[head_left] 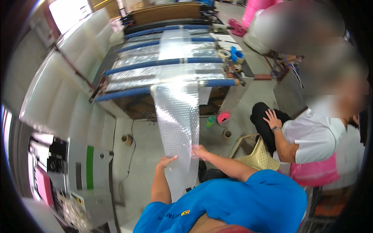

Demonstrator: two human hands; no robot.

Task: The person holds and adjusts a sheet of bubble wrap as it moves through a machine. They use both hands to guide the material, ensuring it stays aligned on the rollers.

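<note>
A long strip of clear bubble wrap (176, 112) hangs from the front blue roller (124, 94) of a machine and runs down toward my body. At its left edge, my left hand (167, 160) is closed on the film, with the thumb lying over the front face. Slightly higher, my right hand (199, 151) grips the opposite edge, where the film is gathered into a fold. Behind the sheet, some of my fingers are hidden. The strip's lower end passes down in front of my blue shirt.
To the right, a person in a white shirt (316, 136) sits by a cream plastic chair (258, 157). A green bottle (210, 122) and a cardboard tube (227, 134) stand on the floor below the machine. A cable (131, 155) lies at left. Tape rolls (224, 54) rest beside the rollers.
</note>
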